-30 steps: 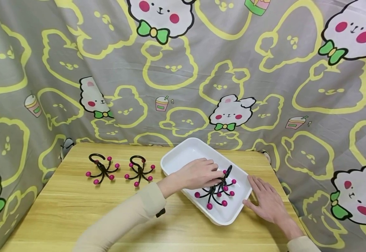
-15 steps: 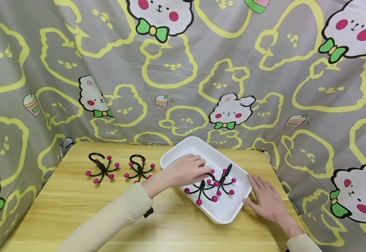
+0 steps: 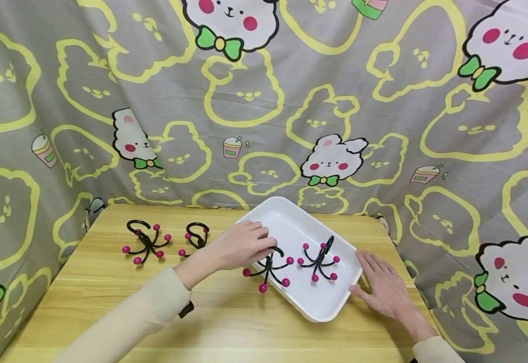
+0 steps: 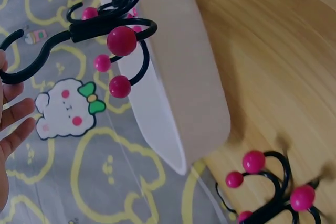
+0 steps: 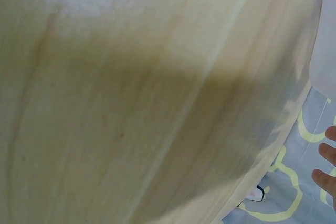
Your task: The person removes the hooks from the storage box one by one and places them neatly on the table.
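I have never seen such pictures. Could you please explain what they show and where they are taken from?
There is no machine: a person works with a bare left hand and right hand. The wide picture comes from a camera worn on the head; the two others from cameras on the wrists. On the wooden table is a white tray holding a black rack with pink balls. A second rack and a third rack are on the table, left of the tray. The left hand holds a fourth rack by its hook; the right hand lies at the tray's right edge.
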Demonstrator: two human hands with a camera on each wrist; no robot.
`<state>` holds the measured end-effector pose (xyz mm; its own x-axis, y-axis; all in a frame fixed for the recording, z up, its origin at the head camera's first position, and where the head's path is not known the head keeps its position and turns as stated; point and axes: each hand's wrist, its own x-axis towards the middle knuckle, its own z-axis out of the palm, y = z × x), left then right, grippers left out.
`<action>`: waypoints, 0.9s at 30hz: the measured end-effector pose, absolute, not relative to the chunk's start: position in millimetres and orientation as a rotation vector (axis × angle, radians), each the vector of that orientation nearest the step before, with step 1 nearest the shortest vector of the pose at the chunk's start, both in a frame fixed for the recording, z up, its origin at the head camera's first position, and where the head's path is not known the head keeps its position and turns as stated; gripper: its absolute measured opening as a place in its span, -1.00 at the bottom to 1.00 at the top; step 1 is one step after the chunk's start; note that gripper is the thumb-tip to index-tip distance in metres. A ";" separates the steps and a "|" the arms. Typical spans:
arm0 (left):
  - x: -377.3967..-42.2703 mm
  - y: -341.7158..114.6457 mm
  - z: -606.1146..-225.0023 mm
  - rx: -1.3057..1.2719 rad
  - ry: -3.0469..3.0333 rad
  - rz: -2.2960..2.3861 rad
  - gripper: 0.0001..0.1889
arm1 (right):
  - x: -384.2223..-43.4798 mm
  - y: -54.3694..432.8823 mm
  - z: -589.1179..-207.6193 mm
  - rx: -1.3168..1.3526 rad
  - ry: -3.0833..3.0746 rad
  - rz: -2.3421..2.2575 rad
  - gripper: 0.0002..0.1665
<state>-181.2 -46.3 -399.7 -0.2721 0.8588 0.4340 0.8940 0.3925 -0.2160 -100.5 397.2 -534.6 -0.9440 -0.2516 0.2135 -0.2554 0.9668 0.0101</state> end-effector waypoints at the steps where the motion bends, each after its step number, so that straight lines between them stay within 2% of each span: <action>1: -181.3 -49.4 -399.3 -1.500 -2.172 -0.103 -0.92 | -100.4 397.3 -534.6 0.377 -2.903 0.026 0.24; 19: -171.0 -101.1 -390.5 -1.407 -2.138 -0.110 -0.81 | -98.5 393.9 -530.9 0.366 -2.918 0.038 0.22; 24: -169.3 -112.6 -389.0 -1.392 -2.135 -0.104 -0.87 | -98.2 394.0 -531.6 0.369 -2.911 0.041 0.22; 27: -168.4 -119.5 -390.8 -1.379 -2.127 -0.119 -0.66 | -98.0 393.8 -531.5 0.372 -2.909 0.034 0.22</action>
